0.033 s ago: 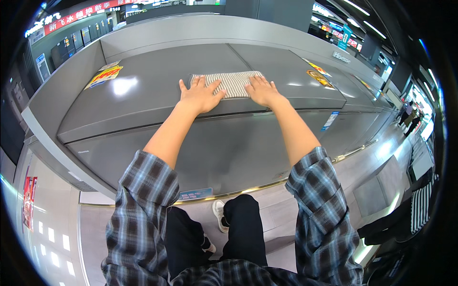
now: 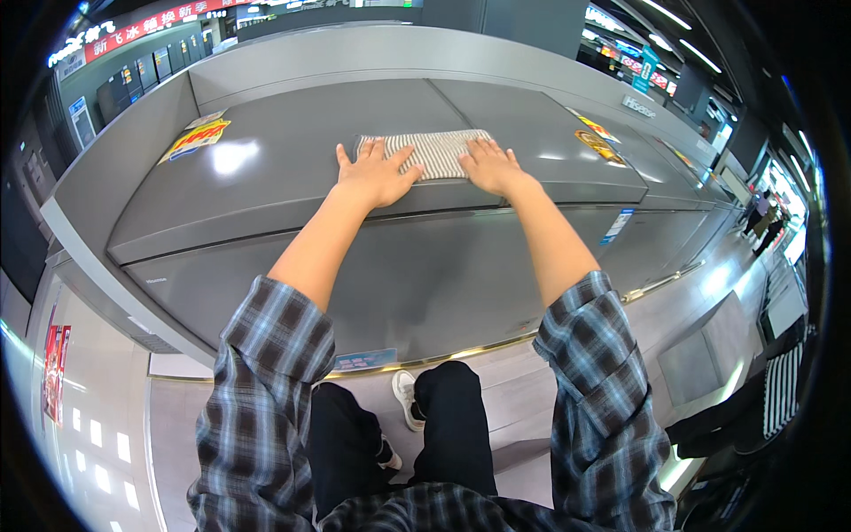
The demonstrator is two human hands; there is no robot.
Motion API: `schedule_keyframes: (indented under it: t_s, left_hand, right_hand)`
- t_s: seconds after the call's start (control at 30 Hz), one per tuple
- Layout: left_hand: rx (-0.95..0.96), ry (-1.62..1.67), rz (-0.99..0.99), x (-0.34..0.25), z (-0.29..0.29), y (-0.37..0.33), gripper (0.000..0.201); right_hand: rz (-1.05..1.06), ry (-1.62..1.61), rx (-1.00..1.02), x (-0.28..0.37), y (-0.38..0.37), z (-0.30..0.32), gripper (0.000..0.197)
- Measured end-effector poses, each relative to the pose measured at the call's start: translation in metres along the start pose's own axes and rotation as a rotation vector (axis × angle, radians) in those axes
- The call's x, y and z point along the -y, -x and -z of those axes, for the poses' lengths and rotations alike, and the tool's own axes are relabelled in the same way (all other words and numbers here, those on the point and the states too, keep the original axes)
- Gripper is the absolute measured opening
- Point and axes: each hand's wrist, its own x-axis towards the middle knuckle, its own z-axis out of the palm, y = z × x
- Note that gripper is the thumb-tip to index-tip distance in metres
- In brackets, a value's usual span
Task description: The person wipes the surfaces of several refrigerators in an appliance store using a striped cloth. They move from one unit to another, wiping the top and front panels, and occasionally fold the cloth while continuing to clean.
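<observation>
A beige-and-grey striped cloth point(image 2: 436, 154) lies spread flat on top of a grey chest freezer point(image 2: 301, 133), near its front edge. My left hand point(image 2: 376, 176) rests on the cloth's left end, palm down with fingers spread. On its right end lies my right hand point(image 2: 493, 167), flat as well, fingers stretched out. Neither hand is gripping the cloth; both press it from above. A seam runs across the freezer top just behind the cloth.
Yellow-and-red leaflets point(image 2: 197, 138) lie on the freezer's left end, and a yellow label point(image 2: 599, 147) on its right part. A grey raised panel point(image 2: 355, 53) borders the back. A person in dark clothes point(image 2: 736, 403) is at the lower right.
</observation>
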Motion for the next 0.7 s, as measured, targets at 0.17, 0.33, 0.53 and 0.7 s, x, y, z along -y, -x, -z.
schedule_keyframes:
  t_s: [0.17,0.33,0.53,0.7]
  left_hand:
    - [0.046,0.030,0.044,0.014,0.005,-0.025,0.063]
    - [0.069,0.038,0.103,0.037,0.012,-0.069,0.064]
    - [0.165,0.049,0.137,0.049,0.006,-0.122,0.068]
    - [0.216,0.078,0.135,0.052,0.003,-0.151,0.070]
  right_hand:
    - [-0.017,0.004,0.100,0.008,-0.035,0.007,0.065]
    - [-0.023,-0.009,0.130,0.021,-0.086,0.010,0.066]
    - [-0.070,0.055,0.242,0.016,-0.138,0.011,0.067]
    - [-0.077,0.065,0.279,0.006,-0.164,0.011,0.069]
